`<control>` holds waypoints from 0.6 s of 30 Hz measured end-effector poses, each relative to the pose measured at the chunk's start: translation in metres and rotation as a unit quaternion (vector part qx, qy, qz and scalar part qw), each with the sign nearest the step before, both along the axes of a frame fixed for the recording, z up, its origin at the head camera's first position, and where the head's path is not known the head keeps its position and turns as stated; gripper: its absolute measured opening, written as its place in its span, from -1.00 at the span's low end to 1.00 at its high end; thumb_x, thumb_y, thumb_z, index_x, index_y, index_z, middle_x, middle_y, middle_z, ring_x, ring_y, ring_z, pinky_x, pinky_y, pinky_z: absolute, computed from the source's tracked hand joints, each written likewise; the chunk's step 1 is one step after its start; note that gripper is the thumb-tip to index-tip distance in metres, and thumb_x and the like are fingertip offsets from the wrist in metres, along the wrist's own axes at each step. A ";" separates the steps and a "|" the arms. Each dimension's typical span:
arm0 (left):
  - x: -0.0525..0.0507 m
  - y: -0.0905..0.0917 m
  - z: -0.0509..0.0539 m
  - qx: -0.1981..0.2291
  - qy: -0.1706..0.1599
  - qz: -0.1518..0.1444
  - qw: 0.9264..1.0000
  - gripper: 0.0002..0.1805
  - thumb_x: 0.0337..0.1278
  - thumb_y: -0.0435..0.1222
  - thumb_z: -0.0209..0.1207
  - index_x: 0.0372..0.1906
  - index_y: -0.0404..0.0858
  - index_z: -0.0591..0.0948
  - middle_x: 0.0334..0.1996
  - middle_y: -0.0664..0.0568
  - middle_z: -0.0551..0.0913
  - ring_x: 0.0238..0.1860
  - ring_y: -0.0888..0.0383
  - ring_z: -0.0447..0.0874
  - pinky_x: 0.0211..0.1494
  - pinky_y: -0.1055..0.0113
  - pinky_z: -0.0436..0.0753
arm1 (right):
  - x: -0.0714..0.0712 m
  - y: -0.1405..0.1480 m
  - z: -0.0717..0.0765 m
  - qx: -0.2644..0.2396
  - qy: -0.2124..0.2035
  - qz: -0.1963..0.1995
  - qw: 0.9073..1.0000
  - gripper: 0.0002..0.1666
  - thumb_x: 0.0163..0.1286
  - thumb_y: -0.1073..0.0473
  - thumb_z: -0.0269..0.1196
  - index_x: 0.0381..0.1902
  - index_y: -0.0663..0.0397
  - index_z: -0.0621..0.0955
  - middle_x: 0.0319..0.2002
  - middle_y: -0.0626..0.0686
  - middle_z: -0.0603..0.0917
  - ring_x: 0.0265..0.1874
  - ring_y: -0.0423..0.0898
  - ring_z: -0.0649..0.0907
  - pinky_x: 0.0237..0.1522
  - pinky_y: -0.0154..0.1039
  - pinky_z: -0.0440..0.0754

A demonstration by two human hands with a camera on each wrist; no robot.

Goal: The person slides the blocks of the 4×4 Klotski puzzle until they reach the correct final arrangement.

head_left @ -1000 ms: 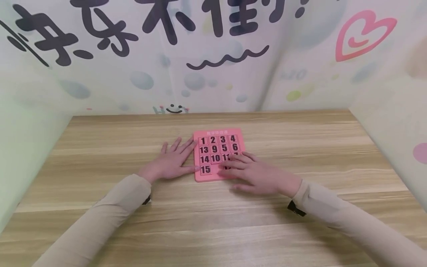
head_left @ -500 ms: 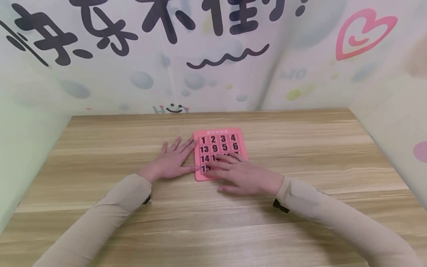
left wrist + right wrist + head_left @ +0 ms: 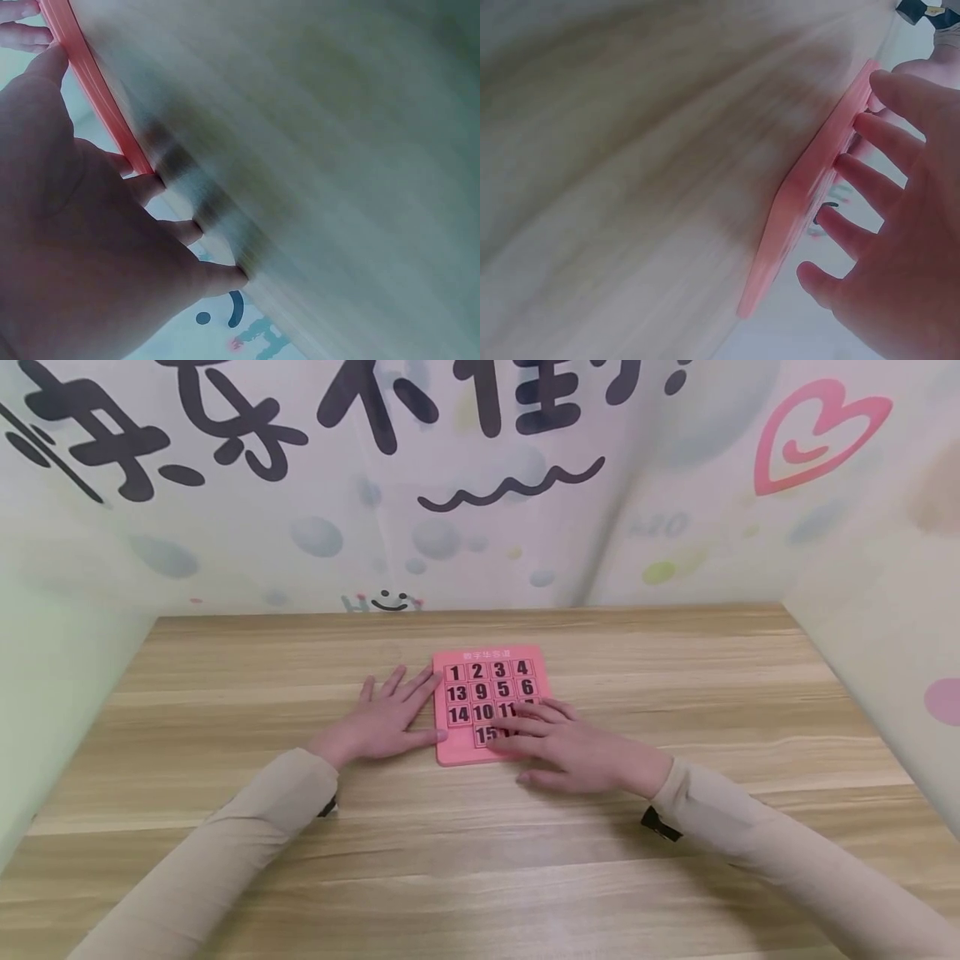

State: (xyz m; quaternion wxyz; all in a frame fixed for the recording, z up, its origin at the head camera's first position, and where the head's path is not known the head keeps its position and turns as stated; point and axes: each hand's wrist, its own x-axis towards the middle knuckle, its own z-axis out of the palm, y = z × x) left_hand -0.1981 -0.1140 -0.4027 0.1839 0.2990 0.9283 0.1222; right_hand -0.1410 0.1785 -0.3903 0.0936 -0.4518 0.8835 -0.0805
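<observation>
A pink number slide puzzle (image 3: 457, 753) lies flat on the wooden table, its black-numbered tiles in a grid. Tile 15 (image 3: 484, 737) sits second in the bottom row, with a gap at the lower left corner. My left hand (image 3: 381, 722) rests spread on the table, thumb and index fingertip against the puzzle's left edge. Over the lower right tiles extends my right hand (image 3: 566, 752), fingers stretched, hiding some tiles there. In the right wrist view its fingertips touch or hover at the face of the pink board (image 3: 799, 180); exact contact is unclear.
The wooden table (image 3: 480, 877) meets a white wall (image 3: 300, 572) behind, printed with large black characters, bubbles and a pink heart (image 3: 821, 439). Pale side walls close it in at left and right.
My right hand reaches left over tile 15, then draws back right. Tile 15 has slid one place right, so the gap now lies at the lower left corner. The left hand stays put.
</observation>
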 end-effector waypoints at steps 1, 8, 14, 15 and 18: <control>0.000 0.000 0.000 -0.001 0.000 0.000 1.000 -0.03 0.28 0.25 -0.04 0.56 -0.16 -0.13 0.54 -0.02 -0.24 0.48 -0.23 -0.40 0.35 -0.31 -0.39 | -0.001 0.000 0.000 -0.001 0.004 0.002 1.000 -0.38 0.46 -0.10 0.08 0.43 -0.13 0.36 0.45 0.02 0.23 0.44 0.16 0.11 0.38 0.25 -0.05; -0.001 0.000 0.001 -0.002 0.001 -0.004 1.000 -0.04 0.29 0.25 -0.06 0.56 -0.17 -0.13 0.54 -0.04 -0.24 0.48 -0.24 -0.39 0.35 -0.33 -0.37 | -0.008 -0.013 0.000 -0.004 0.019 0.007 1.000 -0.40 0.47 -0.11 0.08 0.41 -0.15 0.37 0.43 -0.03 0.28 0.43 0.09 0.15 0.39 0.18 -0.01; 0.000 0.000 0.004 -0.003 -0.003 -0.003 1.000 -0.04 0.29 0.23 -0.04 0.55 -0.18 -0.12 0.54 -0.04 -0.23 0.48 -0.24 -0.39 0.35 -0.33 -0.36 | -0.018 -0.030 0.003 0.009 0.010 0.001 1.000 -0.41 0.48 -0.10 0.05 0.42 -0.17 0.37 0.44 -0.05 0.26 0.43 0.08 0.15 0.39 0.20 -0.02; 0.000 0.000 0.004 -0.003 -0.004 -0.003 1.000 -0.04 0.29 0.24 -0.04 0.55 -0.18 -0.12 0.54 -0.04 -0.23 0.48 -0.23 -0.39 0.35 -0.33 -0.37 | -0.020 -0.032 0.004 0.011 0.007 0.000 1.000 -0.42 0.49 -0.09 0.05 0.41 -0.16 0.37 0.44 -0.03 0.26 0.43 0.10 0.15 0.39 0.21 -0.03; 0.000 0.000 0.003 -0.001 -0.004 -0.004 1.000 -0.03 0.29 0.24 -0.04 0.55 -0.17 -0.12 0.54 -0.03 -0.23 0.48 -0.23 -0.39 0.35 -0.33 -0.37 | -0.026 -0.037 0.007 0.016 0.004 -0.002 1.000 -0.41 0.48 -0.09 0.06 0.41 -0.14 0.37 0.44 -0.02 0.26 0.44 0.12 0.13 0.39 0.23 -0.06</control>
